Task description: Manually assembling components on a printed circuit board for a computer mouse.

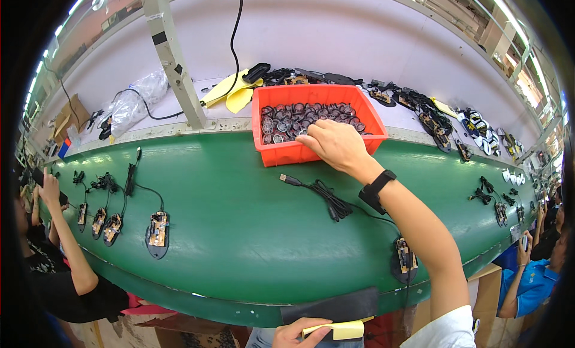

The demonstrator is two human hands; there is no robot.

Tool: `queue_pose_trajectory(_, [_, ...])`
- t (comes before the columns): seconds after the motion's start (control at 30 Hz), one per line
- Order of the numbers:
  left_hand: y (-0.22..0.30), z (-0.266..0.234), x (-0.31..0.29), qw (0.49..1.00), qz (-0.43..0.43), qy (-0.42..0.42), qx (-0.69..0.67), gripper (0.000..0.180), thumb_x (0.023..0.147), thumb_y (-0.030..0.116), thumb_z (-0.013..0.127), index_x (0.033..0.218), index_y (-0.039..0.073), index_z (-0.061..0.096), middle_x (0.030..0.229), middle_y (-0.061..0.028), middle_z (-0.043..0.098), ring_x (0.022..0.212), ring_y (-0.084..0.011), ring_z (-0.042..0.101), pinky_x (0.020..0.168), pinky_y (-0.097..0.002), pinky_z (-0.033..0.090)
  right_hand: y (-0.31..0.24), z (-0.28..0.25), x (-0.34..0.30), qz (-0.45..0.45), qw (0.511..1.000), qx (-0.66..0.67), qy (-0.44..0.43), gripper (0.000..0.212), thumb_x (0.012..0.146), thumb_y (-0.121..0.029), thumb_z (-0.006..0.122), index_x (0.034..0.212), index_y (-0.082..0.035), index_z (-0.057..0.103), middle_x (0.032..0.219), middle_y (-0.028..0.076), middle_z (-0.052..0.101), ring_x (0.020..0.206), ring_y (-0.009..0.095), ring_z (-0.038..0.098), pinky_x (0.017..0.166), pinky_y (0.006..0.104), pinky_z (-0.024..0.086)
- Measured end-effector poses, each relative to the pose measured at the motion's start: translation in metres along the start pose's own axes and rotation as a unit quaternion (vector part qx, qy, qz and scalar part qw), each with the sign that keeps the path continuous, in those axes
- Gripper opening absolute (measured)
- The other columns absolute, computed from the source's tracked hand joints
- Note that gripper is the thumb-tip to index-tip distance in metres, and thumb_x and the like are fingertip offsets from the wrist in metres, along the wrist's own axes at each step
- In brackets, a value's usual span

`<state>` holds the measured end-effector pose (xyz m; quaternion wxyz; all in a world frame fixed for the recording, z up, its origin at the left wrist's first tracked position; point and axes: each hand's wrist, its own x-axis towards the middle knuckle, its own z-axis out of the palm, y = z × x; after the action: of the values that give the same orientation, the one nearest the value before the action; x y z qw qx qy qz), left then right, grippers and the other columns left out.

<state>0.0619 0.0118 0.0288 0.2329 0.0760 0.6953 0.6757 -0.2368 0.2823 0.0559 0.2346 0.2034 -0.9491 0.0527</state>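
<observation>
My right hand point(335, 141), with a black band on its wrist, reaches over the front rim of a red plastic bin point(311, 154). Its fingers are pinched together at many small round black-and-clear wheels point(287, 122); whatever they grip is hard to make out. Low in front of me, my left hand point(299, 334) holds a flat yellow-topped piece with a dark edge point(336, 330), thumb along its near side. Under my right forearm lies a mouse base with a circuit board point(405, 258), and its bundled black USB cable point(326, 198) stretches toward the bin.
The green conveyor belt point(239, 228) carries more mouse bases with boards point(157, 234) on the left and others point(501, 213) on the right. Cables and dark parts point(425, 111) crowd the back ledge, beside yellow cloth point(236, 93). People point(60, 252) work at both sides.
</observation>
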Motion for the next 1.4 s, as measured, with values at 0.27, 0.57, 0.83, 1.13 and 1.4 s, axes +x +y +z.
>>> queue_pose_trajectory(0.27, [0.006, 0.0, -0.001, 0.998, -0.055, -0.012, -0.025, 0.015, 0.095, 0.013, 0.072, 0.108, 0.005, 0.072, 0.093, -0.0044, 0.074, 0.085, -0.0116, 0.068, 0.076, -0.0269, 0.054, 0.013, 0.023, 0.048, 0.147, 0.987, -0.025, 0.061, 0.058, 0.099, -0.055, 0.052, 0.083, -0.002, 0.067, 0.083, 0.017, 0.066, 0.081, 0.034, 0.068, 0.07, 0.0468, 0.055])
queue_pose_trajectory(0.57, [0.003, -0.001, 0.0, 0.999, -0.019, -0.009, -0.039, 0.014, 0.094, 0.011, 0.073, 0.106, 0.004, 0.072, 0.092, -0.004, 0.073, 0.086, -0.0111, 0.068, 0.076, -0.0268, 0.053, 0.028, 0.011, 0.037, 0.101, 0.994, 0.033, 0.009, 0.052, 0.102, -0.05, 0.05, 0.087, -0.002, 0.063, 0.088, 0.018, 0.066, 0.084, 0.037, 0.067, 0.074, 0.0502, 0.054])
queue_pose_trajectory(0.83, [-0.003, 0.001, -0.002, 0.999, -0.012, -0.001, -0.043, 0.013, 0.093, 0.011, 0.073, 0.105, 0.004, 0.073, 0.092, -0.0056, 0.073, 0.087, -0.0123, 0.068, 0.076, -0.0275, 0.053, 0.026, 0.011, 0.032, 0.11, 0.992, 0.059, 0.03, 0.04, 0.102, -0.04, 0.055, 0.088, -0.003, 0.06, 0.088, 0.018, 0.064, 0.086, 0.039, 0.066, 0.075, 0.0511, 0.053])
queue_pose_trajectory(1.13, [0.013, -0.009, -0.003, 0.997, -0.052, -0.027, -0.044, 0.016, 0.097, 0.013, 0.07, 0.108, 0.002, 0.072, 0.095, -0.007, 0.073, 0.085, -0.0119, 0.067, 0.075, -0.0268, 0.053, -0.051, -0.062, -0.046, 0.104, 0.929, 0.354, 0.037, 0.033, 0.099, -0.024, 0.065, 0.084, 0.0, 0.048, 0.078, 0.017, 0.052, 0.07, 0.034, 0.052, 0.065, 0.0445, 0.043])
queue_pose_trajectory(1.4, [0.002, -0.01, 0.002, 0.998, 0.045, -0.052, 0.005, 0.013, 0.092, 0.002, 0.072, 0.104, -0.003, 0.072, 0.103, -0.0159, 0.077, 0.095, -0.0189, 0.074, 0.086, -0.0295, 0.057, -0.115, -0.082, -0.15, 0.052, 0.944, 0.287, -0.154, 0.024, 0.092, -0.022, 0.071, 0.096, -0.006, 0.054, 0.095, 0.01, 0.052, 0.097, 0.031, 0.052, 0.092, 0.0435, 0.04])
